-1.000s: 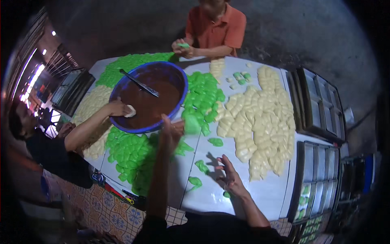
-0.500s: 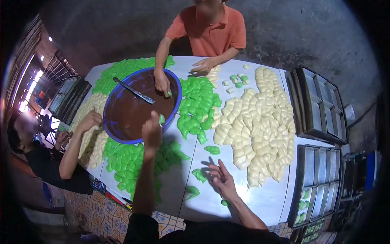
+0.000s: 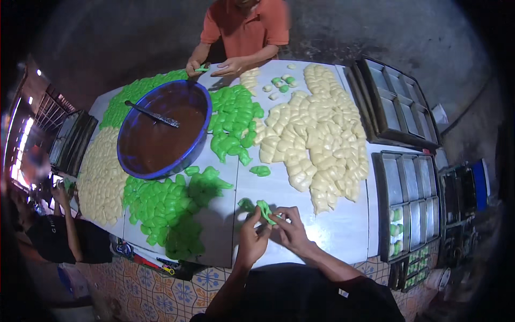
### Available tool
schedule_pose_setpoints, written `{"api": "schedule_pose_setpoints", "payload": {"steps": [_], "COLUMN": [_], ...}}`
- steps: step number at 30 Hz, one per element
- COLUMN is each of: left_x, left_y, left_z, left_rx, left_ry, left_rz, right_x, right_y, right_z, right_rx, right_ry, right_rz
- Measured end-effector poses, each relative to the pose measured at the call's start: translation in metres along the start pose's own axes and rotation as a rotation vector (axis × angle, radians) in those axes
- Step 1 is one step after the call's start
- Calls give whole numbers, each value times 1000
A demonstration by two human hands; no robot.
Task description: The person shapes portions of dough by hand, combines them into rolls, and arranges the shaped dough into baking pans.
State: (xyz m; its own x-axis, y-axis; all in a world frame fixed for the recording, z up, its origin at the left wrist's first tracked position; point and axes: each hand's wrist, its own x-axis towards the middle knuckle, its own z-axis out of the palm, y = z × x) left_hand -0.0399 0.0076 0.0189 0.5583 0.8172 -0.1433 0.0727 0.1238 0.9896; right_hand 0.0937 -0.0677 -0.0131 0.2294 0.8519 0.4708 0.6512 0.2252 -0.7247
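Low over the near edge of the table, my two hands meet on a piece of green dough. My left hand pinches it from the left, thumb and fingers closed. From the other side my right hand grips it with its fingertips. The dough is stretched and bent, with an opening near its top. Another green dough piece lies on the table just left of my hands, and a green lump sits farther off.
A blue basin of brown filling holds a long metal spoon. Around it spread green dough pieces and cream dough pieces. Divided metal trays stand at the right. A person in orange works opposite; another person stands left.
My left hand has come back from the basin to join my right hand on green dough. The opposite person's hand has left the basin and holds green dough. The whole view has shifted.
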Motion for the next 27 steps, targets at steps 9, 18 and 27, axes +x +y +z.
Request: {"api": "schedule_pose_setpoints", "payload": {"steps": [9, 18, 27], "left_x": [-18, -25, -24], "left_y": [2, -20, -48], "left_z": [10, 15, -2], "left_rx": [-34, -163, -55], "left_ry": [-39, -151, 238], "left_rz": [23, 141, -4], "right_x": [3, -23, -12], "right_y": [-42, -11, 46], "right_z": [-33, -30, -32], "right_rx": [321, 559, 375], "right_ry": [29, -177, -288], "right_rz": [167, 557, 649]}}
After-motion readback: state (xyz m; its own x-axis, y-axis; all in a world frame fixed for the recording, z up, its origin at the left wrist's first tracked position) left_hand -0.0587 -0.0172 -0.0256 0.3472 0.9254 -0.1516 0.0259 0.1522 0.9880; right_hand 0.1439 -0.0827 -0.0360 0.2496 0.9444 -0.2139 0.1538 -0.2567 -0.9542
